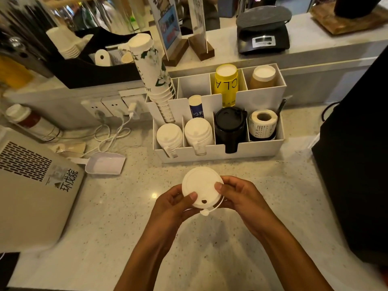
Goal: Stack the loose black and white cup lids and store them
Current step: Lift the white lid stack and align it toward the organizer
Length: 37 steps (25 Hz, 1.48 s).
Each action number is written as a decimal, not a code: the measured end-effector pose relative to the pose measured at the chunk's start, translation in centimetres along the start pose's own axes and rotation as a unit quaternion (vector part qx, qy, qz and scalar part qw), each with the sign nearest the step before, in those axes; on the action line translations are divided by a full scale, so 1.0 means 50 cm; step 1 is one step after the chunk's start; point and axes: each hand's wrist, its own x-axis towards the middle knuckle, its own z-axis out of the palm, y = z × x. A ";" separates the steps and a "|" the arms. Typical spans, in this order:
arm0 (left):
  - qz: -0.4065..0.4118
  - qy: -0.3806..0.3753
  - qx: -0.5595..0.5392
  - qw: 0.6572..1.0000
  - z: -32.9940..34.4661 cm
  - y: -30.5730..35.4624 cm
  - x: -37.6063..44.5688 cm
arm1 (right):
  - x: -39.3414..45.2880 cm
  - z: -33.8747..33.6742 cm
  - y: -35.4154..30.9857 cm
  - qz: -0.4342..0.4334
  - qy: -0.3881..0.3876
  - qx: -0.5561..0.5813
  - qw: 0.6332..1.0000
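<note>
On the speckled table in front of you, a clear plastic scoop lies at the left beside a beige perforated appliance. A black digital scale sits on the raised ledge, and white charger cables trail from the wall sockets.

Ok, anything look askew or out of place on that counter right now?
Mainly the tall cup stack: it leans left out of the organizer's back-left compartment instead of standing upright. A white scoop lies loose on the counter. No spills or damage visible.
</note>
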 end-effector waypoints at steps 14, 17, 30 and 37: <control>0.084 0.062 0.177 0.979 0.025 0.007 0.044 | 0.043 0.000 0.014 -0.008 0.028 -0.021 0.999; 0.125 0.050 0.294 0.946 0.040 -0.003 0.045 | 0.047 0.005 0.009 0.009 0.051 0.008 0.999; 0.190 0.054 0.402 0.894 0.055 -0.018 0.041 | 0.048 0.022 -0.011 0.068 0.052 0.047 0.995; 0.192 0.069 0.396 0.895 0.054 -0.023 0.052 | 0.065 0.030 -0.021 0.073 0.031 0.087 0.993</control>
